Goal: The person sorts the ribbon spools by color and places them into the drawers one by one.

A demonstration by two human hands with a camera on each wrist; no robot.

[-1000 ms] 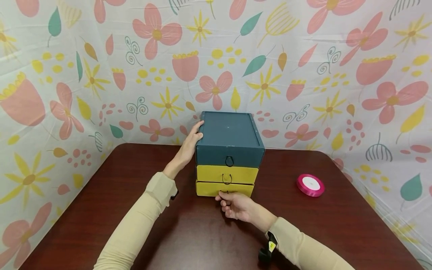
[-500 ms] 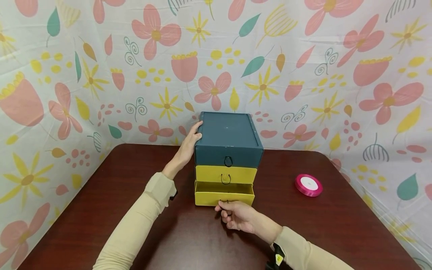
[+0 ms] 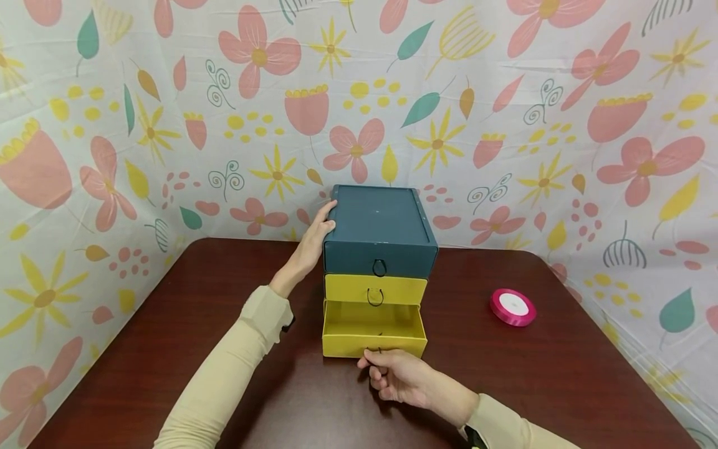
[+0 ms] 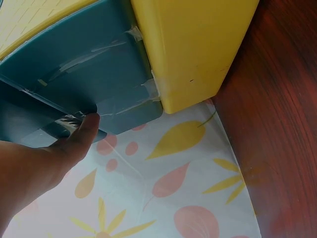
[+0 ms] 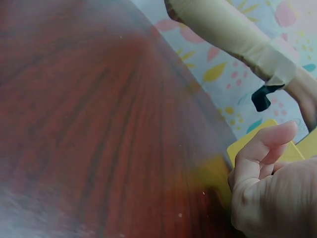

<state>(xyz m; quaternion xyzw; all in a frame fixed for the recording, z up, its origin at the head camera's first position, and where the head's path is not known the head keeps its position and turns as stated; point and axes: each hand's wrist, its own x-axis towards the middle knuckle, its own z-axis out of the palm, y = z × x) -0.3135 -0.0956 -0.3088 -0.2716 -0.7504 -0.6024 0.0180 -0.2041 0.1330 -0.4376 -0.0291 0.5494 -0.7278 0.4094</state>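
A drawer box stands on the table, with a dark blue top section [image 3: 377, 215] over two yellow drawers. The bottom drawer [image 3: 342, 346] is pulled out toward me, and its visible inside holds nothing. My right hand [image 3: 401, 377] pinches the thin dark loop handle at the front of that drawer; the fingers hide most of the loop. The middle drawer [image 3: 344, 289] is closed, its own loop hanging free. Against the left edge of the blue section rests my left hand [image 3: 308, 249], fingers extended; the left wrist view shows its thumb [image 4: 88, 130] on the blue side.
To the right on the dark red-brown table [image 3: 449, 349] lies a spool of pink ribbon [image 3: 513, 305] with a white centre. A flower-printed cloth [image 3: 359, 93] hangs behind and along both sides of the table.
The bottom drawer has slid out from closed toward me, drawn by my right hand on its loop. My left hand has stayed on the box's left side.
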